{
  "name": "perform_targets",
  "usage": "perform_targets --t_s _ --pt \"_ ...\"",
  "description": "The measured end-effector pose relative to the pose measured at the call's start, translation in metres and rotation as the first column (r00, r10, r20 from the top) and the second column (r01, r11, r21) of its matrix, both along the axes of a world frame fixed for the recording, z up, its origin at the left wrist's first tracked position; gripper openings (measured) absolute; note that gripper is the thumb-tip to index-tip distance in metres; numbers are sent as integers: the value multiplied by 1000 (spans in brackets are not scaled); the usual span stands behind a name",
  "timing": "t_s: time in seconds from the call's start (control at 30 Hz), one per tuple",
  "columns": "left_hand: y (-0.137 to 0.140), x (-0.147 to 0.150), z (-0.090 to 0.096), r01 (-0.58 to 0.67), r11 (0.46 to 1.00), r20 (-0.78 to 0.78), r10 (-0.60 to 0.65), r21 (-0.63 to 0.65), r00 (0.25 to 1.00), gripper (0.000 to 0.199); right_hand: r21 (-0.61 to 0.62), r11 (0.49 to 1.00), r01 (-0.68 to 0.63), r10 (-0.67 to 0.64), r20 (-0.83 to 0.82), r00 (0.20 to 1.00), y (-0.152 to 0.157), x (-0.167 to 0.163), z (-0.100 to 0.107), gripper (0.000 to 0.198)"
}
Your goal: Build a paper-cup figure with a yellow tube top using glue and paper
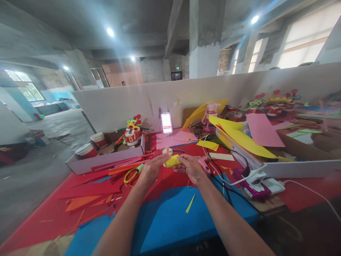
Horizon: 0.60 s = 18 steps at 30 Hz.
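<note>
A small piece of yellow paper [172, 161] is held up in front of me, between both hands. My right hand [190, 167] pinches its right edge between thumb and fingers. At its left side, the fingers of my left hand [151, 171] close on the paper, though their tips are partly hidden. Just behind stands a round white-topped object [167, 151], perhaps a paper cup. A pink glue gun [204, 165] lies beyond my right wrist. Left of my left hand is a yellow coiled strip [130, 175] with a green paper roll [140, 168].
Red, pink and orange paper sheets [82, 185] cover the left, blue paper [170, 213] the front. A box [106, 160] holds paper cups and a cup figure [131, 137]. Cables run to a purple power strip [255, 188]. A lit phone [166, 122] stands at the back.
</note>
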<state>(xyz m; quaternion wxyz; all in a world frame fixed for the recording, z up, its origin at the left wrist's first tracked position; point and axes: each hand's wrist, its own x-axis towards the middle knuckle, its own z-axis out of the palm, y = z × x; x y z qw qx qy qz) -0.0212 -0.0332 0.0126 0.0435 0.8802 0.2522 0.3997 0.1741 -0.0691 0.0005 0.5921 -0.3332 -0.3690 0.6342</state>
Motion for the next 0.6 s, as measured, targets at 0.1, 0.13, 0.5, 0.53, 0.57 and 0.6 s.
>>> perform_targets --t_s 0.1,0.13,0.5,0.53,0.57,0.6 --pt "1 2 4 -103 986 190 128 -134 973 36 64 993 103 -103 1 995 2 -2 -2 39" --pt "1 4 6 -117 973 252 167 -201 953 31 86 987 132 -133 1 991 3 -3 -2 41" --pt "-6 19 3 141 714 465 281 -686 840 40 213 961 174 -200 104 974 8 -16 -11 48" --pt "-7 20 3 141 714 470 287 -685 835 39 219 961 171 -200 116 973 8 -17 -12 48" --pt "-7 20 3 137 718 474 292 -683 831 37 224 960 170 -202 128 971 8 -18 -13 48" --pt "-7 21 2 125 724 471 298 -678 830 35 229 958 173 -207 138 968 8 -18 -14 47"
